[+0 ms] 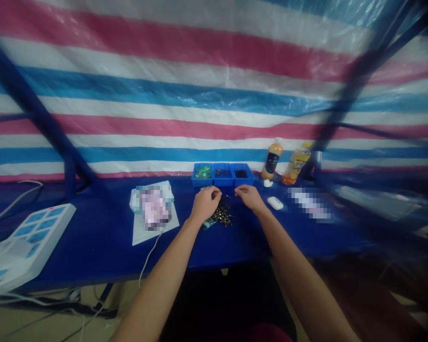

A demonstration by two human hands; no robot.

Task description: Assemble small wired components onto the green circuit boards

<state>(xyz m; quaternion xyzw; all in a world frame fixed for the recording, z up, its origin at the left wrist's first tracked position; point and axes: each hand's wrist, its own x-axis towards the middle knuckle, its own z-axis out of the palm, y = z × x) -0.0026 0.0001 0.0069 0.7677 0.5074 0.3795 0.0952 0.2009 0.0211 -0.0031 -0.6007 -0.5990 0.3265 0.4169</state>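
My left hand is curled over the blue table, fingers pinched on something too small to name. My right hand is also curled with its fingertips pressed together, a short gap from the left. Just below and between both hands lies a pile of small dark and brassy parts. A small green piece lies beside the left wrist. Behind the hands stand three blue bins in a row, holding green, metallic and black items.
Two orange drink bottles stand at the back right. A white earbud case lies right of my right hand. A phone on white paper with a cable sits left. A white power strip hangs over the left edge. Striped tarp behind.
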